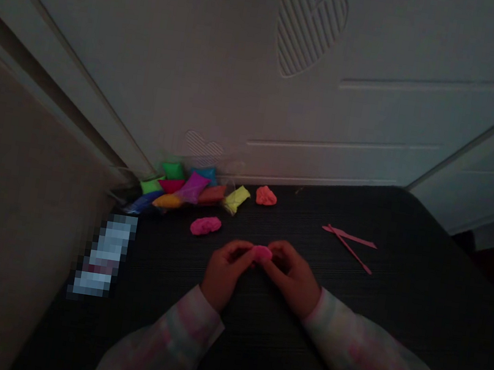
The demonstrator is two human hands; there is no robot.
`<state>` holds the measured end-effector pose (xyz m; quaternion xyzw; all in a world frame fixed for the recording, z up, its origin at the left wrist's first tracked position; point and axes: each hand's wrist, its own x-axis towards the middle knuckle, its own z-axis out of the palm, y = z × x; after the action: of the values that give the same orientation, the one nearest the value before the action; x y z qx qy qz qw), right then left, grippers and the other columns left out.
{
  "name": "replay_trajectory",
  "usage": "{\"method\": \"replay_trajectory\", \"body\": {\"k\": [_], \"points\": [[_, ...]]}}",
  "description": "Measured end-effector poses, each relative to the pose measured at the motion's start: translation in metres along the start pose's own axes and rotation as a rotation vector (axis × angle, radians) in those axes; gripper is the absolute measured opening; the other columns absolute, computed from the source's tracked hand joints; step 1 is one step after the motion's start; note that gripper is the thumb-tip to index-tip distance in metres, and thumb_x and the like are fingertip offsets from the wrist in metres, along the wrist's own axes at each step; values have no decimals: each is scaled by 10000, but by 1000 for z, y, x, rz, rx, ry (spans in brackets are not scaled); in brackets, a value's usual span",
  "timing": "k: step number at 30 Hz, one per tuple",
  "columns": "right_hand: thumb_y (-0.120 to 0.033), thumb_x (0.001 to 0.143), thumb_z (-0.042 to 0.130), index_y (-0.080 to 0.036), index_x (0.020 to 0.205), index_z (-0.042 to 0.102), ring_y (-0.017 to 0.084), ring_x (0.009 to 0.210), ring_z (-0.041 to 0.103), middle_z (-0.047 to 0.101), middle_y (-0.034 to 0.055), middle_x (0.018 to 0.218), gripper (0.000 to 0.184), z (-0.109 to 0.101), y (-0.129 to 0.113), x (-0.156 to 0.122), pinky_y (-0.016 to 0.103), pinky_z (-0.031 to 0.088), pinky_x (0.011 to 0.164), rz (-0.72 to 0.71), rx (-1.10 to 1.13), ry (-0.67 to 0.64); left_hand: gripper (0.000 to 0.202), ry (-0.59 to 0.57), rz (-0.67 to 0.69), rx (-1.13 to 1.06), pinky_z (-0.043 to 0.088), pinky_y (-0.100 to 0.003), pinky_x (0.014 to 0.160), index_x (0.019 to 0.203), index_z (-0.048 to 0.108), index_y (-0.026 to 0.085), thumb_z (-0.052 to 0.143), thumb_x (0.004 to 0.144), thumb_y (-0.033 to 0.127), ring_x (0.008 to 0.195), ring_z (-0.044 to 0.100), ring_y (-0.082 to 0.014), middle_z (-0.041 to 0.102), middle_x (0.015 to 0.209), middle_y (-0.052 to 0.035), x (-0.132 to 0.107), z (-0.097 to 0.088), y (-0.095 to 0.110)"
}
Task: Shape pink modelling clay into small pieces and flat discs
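Observation:
Both hands meet over a dark striped surface (398,294) and pinch a small lump of pink clay (261,252) between their fingertips. My left hand (223,271) grips it from the left and my right hand (293,276) from the right, fingers curled. A second pink clay lump (205,225) lies just beyond my left hand. An orange-red lump (266,196) sits farther back.
A heap of coloured clay packets (181,190) lies at the back left against a white panelled door (288,92). Two thin pink modelling tools (350,240) lie crossed to the right. A pale wrapper (104,256) rests at the left edge. The scene is dim.

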<state>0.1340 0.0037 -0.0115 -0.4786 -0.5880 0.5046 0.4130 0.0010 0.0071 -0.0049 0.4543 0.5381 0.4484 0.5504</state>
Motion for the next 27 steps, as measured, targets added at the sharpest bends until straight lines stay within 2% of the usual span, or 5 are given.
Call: {"method": "replay_trajectory", "body": {"k": [3, 6, 17, 27], "points": [[-271, 728, 490, -190, 825, 486, 120, 674, 524, 554, 20, 765, 127, -1, -5, -3, 251, 425, 616, -81, -156, 20, 80, 54, 63, 44, 414, -218, 607, 678, 595, 174, 583, 633, 239, 620, 563, -122, 627, 662, 4, -2, 0, 0], [-258, 734, 480, -190, 833, 486, 121, 675, 523, 556, 21, 757, 119, -2, -6, -4, 251, 426, 621, -122, -222, 44, 88, 47, 103, 93, 422, -230, 629, 683, 596, 174, 577, 637, 246, 650, 576, -140, 634, 676, -8, -4, 0, 1], [-250, 749, 470, -182, 797, 518, 118, 660, 527, 564, 11, 726, 96, -3, -6, -4, 244, 425, 606, -144, -218, 21, 110, -72, 220, 275, 426, -221, 638, 741, 608, 174, 533, 687, 236, 681, 556, -128, 601, 723, -10, -6, -2, 1], [-218, 749, 475, -173, 819, 550, 116, 689, 534, 585, 21, 761, 112, -6, -4, -3, 236, 422, 619, -175, -256, -2, 122, -114, 208, 285, 423, -215, 650, 754, 596, 154, 519, 703, 234, 694, 549, -118, 592, 739, -16, -4, -4, -2]]}}
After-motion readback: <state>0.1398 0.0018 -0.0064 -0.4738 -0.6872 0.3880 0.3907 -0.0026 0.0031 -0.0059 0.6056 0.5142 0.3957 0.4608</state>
